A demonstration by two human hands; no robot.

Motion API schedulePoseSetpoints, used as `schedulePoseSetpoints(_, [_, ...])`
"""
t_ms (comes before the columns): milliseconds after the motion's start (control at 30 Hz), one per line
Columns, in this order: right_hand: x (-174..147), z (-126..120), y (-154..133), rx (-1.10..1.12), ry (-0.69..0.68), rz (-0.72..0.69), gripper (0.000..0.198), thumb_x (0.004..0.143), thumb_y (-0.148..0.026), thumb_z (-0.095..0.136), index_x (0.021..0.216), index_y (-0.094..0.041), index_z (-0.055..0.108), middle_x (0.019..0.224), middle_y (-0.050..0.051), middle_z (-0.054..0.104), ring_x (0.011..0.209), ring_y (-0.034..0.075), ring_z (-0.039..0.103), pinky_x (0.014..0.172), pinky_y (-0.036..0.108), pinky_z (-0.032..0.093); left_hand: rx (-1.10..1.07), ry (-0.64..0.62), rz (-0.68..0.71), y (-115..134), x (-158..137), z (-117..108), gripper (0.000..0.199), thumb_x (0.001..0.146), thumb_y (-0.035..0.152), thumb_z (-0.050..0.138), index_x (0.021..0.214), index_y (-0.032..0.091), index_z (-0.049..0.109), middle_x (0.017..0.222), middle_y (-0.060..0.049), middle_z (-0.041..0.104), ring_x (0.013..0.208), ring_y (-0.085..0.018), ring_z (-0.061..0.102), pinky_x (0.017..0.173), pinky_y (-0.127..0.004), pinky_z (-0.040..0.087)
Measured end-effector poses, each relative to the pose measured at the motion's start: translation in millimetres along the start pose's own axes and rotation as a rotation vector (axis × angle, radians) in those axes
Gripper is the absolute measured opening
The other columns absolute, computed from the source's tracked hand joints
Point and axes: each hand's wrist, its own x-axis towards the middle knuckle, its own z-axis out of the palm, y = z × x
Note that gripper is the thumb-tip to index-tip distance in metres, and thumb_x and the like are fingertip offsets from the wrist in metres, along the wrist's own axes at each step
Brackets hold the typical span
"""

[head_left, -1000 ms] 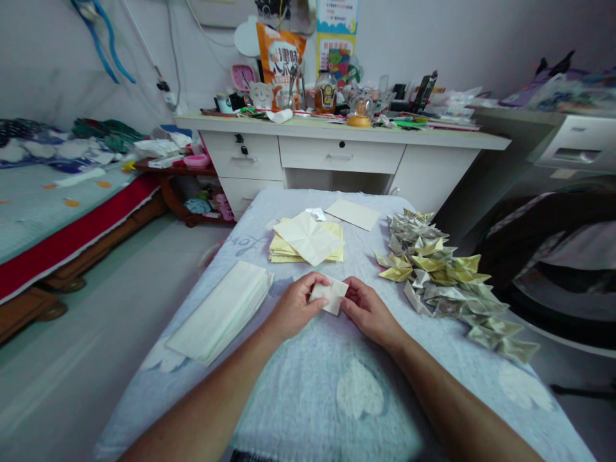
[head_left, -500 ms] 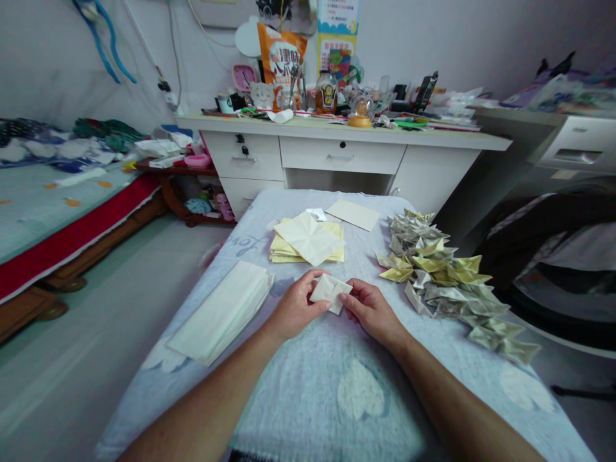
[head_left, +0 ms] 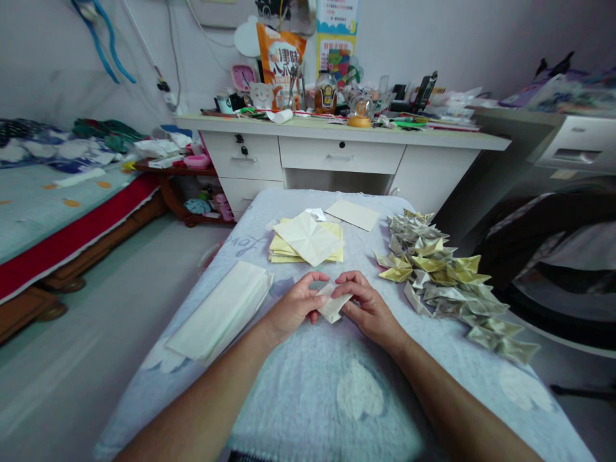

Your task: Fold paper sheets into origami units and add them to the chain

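Observation:
My left hand (head_left: 294,305) and my right hand (head_left: 366,307) both pinch a small folded piece of pale paper (head_left: 333,304) just above the cloth-covered table (head_left: 332,391). Fingers of both hands curl over its top edge, hiding much of it. Behind my hands lies a stack of creased yellow and white sheets (head_left: 308,240). To the right spreads a heap of several folded paper shapes (head_left: 445,282), gold and silver. At the left rests a thick stack of flat white paper (head_left: 221,310).
A single loose sheet (head_left: 353,213) lies at the table's far end. Beyond stands a white desk (head_left: 337,154) crowded with clutter. A bed (head_left: 52,205) with a red edge is at the left, a dark chair (head_left: 553,250) at the right.
The folded paper has dropped lower and flattened between my hands. My right fingers have moved up and over its top edge, closing in toward my left thumb.

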Motion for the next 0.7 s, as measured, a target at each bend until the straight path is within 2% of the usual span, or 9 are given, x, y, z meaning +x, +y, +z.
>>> schedulePoseSetpoints(100, [0.6, -0.6, 0.3, 0.016, 0.040, 0.030, 0.015, 0.087, -0.034, 0.058, 0.087, -0.021, 0.066, 0.099, 0.006, 0.053, 0.089, 0.017, 0.053, 0.075, 0.028, 0.045, 0.105, 0.060, 0.052, 3.2, 0.2, 1.7, 0.040, 0.082, 0.041, 0.060, 0.113, 0.018, 0.050, 0.080, 0.000, 0.056, 0.063, -0.009, 0.050, 0.055, -0.021, 0.037])
schedulePoseSetpoints(200, [0.9, -1.8, 2.6, 0.019, 0.096, 0.097, 0.020, 0.086, -0.039, 0.059, 0.083, -0.020, 0.063, 0.082, 0.003, 0.055, 0.075, 0.015, 0.052, 0.066, 0.026, 0.043, 0.198, 0.120, 0.144, 8.7, -1.2, 1.0, 0.033, 0.085, 0.040, 0.057, 0.106, 0.016, 0.058, 0.090, -0.003, 0.059, 0.080, -0.013, 0.054, 0.069, -0.024, 0.042])
schedulePoseSetpoints(333, [0.9, -1.2, 7.9, 0.055, 0.105, 0.223, 0.028, 0.084, -0.046, 0.059, 0.080, -0.019, 0.058, 0.061, -0.003, 0.048, 0.056, 0.011, 0.044, 0.052, 0.022, 0.035, 0.190, 0.035, 0.225, 10.4, -2.6, -0.4, 0.038, 0.083, 0.041, 0.059, 0.111, 0.015, 0.060, 0.100, -0.007, 0.064, 0.091, -0.019, 0.057, 0.078, -0.027, 0.043])
schedulePoseSetpoints(400, [0.9, 0.7, 9.2, 0.084, 0.085, 0.244, 0.029, 0.082, -0.047, 0.060, 0.079, -0.018, 0.057, 0.059, -0.004, 0.046, 0.053, 0.010, 0.041, 0.049, 0.022, 0.033, 0.223, 0.056, 0.241, 7.5, -1.3, 0.1, 0.039, 0.078, 0.037, 0.065, 0.109, 0.014, 0.061, 0.096, -0.006, 0.065, 0.090, -0.019, 0.058, 0.079, -0.027, 0.044])
schedulePoseSetpoints(533, [1.1, 5.3, 7.9, 0.140, 0.063, 0.257, 0.026, 0.081, -0.043, 0.062, 0.084, -0.019, 0.055, 0.064, -0.004, 0.049, 0.055, 0.010, 0.043, 0.051, 0.021, 0.035, 0.316, 0.119, 0.201, 0.0, 2.7, -0.3, 0.023, 0.084, 0.033, 0.058, 0.092, 0.014, 0.066, 0.079, -0.001, 0.063, 0.074, -0.014, 0.056, 0.067, -0.023, 0.042])
schedulePoseSetpoints(700, [0.9, 6.3, 4.9, 0.102, 0.104, 0.203, 0.024, 0.082, -0.039, 0.061, 0.093, -0.020, 0.052, 0.078, -0.001, 0.055, 0.064, 0.012, 0.049, 0.056, 0.022, 0.040, 0.382, 0.110, 0.196, -5.6, 5.0, -2.3, 0.023, 0.086, 0.033, 0.054, 0.083, 0.013, 0.064, 0.071, 0.001, 0.058, 0.067, -0.012, 0.052, 0.061, -0.022, 0.039])
